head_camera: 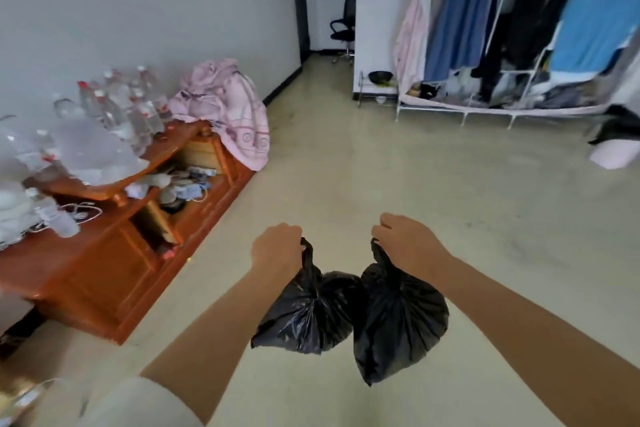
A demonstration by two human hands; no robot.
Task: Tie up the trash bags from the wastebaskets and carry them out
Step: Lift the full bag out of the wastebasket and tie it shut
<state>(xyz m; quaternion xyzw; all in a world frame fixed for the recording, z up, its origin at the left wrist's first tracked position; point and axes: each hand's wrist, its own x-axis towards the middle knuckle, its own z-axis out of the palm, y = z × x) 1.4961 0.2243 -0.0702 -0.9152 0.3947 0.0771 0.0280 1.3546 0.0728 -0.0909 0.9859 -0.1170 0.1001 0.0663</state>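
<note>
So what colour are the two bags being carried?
Both trash bags are glossy black, seen in the head view.

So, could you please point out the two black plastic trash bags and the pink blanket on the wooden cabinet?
Left black plastic trash bag (308,315), head view, bulging body.
Right black plastic trash bag (398,319), head view, bulging body.
Pink blanket (225,97), head view, crumpled top.

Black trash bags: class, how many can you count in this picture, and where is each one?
2. One black bag hangs from the left hand; the other black bag hangs from the right hand, touching it.
</note>
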